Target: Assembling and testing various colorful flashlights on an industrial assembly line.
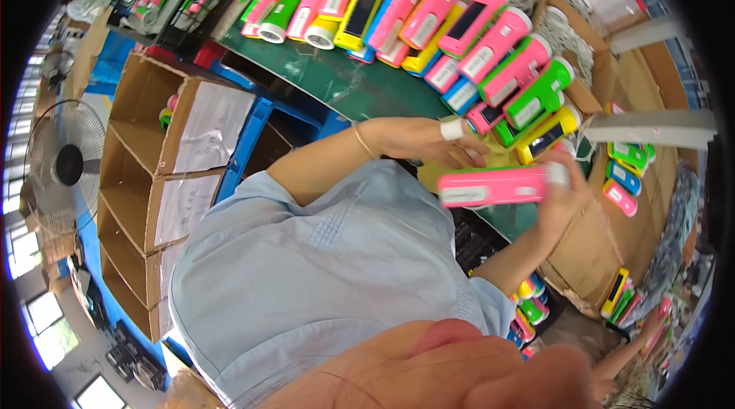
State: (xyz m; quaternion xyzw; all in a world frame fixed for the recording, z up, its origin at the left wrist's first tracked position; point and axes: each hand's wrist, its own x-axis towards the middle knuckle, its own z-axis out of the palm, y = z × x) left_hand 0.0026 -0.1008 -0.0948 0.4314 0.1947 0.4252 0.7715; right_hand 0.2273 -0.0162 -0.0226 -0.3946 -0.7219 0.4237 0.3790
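Observation:
My right hand (565, 206) grips a pink flashlight (501, 186) by its white head end. The flashlight lies roughly level across my front and is slightly blurred; a pale label runs along its body. My left hand (432, 141), with white tape round one finger, is just above the flashlight's tail. Its fingers curl over a yellow cloth (501, 159), which is partly hidden behind the hand and the flashlight. Just beyond both hands, on the green table (329, 76), lies a long row of pink, green, yellow and blue flashlights (490, 49).
Cardboard compartments (130, 202) stand on my left, beside a blue crate (256, 130) and a fan (69, 164). A white post (651, 130) rises at the right, near a cardboard sheet (589, 256) and more flashlights (624, 172). Another person's hand (651, 329) shows at lower right.

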